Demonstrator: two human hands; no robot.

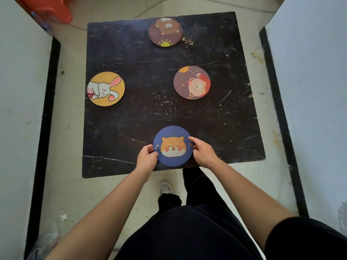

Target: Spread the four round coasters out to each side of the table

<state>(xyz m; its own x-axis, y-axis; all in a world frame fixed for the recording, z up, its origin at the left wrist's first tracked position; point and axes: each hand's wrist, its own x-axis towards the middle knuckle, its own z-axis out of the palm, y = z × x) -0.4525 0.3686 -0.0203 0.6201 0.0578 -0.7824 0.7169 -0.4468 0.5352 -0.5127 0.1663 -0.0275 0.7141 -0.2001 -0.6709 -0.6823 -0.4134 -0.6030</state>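
Four round coasters lie on a scratched black square table (142, 113). A blue coaster with an orange dog face (172, 146) sits at the near edge; my left hand (147, 157) pinches its left rim and my right hand (201, 152) holds its right rim. At the left edge rests a yellow rabbit coaster (106, 89). A brown bear coaster (165, 31) lies at the far edge. Right of centre, well inside the right edge, is a purple coaster with a bear and balloon (191, 82).
White walls with black skirting close in on the left (20, 109) and right (315, 91). An orange plastic object (50, 8) sits on the floor at the far left. My dark trousers and a shoe (165, 187) are just below the table's near edge.
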